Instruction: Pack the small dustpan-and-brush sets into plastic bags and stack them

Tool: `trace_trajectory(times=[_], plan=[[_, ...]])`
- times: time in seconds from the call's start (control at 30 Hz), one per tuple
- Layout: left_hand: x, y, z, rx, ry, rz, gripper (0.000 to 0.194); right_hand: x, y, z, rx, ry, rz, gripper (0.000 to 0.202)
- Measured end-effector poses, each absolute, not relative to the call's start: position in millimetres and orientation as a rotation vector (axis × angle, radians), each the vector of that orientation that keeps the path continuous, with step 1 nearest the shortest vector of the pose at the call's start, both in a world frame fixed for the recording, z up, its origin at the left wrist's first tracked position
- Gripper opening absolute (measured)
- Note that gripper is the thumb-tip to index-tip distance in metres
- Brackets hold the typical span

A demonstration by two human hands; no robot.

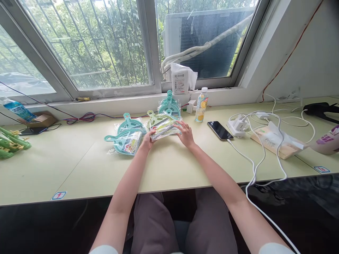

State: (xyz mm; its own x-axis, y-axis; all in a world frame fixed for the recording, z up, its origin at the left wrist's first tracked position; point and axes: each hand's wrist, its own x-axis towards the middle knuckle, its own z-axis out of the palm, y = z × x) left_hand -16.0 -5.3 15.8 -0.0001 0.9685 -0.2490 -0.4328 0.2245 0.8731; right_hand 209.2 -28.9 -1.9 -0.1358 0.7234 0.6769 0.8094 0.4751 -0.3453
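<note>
A light green mini dustpan and brush set (162, 126) in clear plastic wrap lies tilted between my hands. My left hand (148, 140) pinches its near left edge, thumb on top. The fingers of my right hand (185, 134) close on its right end. To the left, two wrapped teal dustpan sets (126, 141) lie overlapping on the table, handles pointing left and back. Behind the green set is a pile of teal dustpan sets (169, 106), partly hidden by it.
A drink bottle (201, 106) stands at the back right, near a phone (219, 130). White cables run from a power strip (237, 126) past a tissue pack (278, 139) and over the table's front edge. Green stalks (13, 143) lie far left; a tissue packet (180, 80) is on the sill.
</note>
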Motion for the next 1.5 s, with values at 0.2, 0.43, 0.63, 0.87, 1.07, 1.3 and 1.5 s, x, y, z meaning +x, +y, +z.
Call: trace_trajectory(times=[0.2, 0.43, 0.63, 0.87, 1.07, 1.3, 1.5], plan=[[-16, -8, 13, 0.732, 0.992, 1.090, 0.024, 212, -21, -5, -1.289, -1.695, 0.012, 0.022], [-11, -13, 11, 0.933, 0.918, 0.953, 0.035, 217, -13, -11, -1.325, -1.473, 0.132, 0.021], [-6, -17, 7, 1.170, 0.767, 0.869, 0.052, 219, -15, -8, -1.266, -1.399, 0.117, 0.020], [-6, -18, 6, 1.248, 0.767, 0.846, 0.051, 217, -15, -9, -1.222, -1.345, 0.134, 0.020], [-8, -17, 4, 1.282, 0.795, 0.837, 0.056, 219, -9, -14, -1.213, -1.261, 0.379, 0.030], [-6, -27, 15, 1.329, 0.841, 0.859, 0.062, 223, 0, -22, -1.144, -1.068, 0.846, 0.051], [4, -44, 26, 1.423, 0.668, 0.925, 0.093, 229, 4, -24, -1.111, -0.885, 0.790, 0.053]])
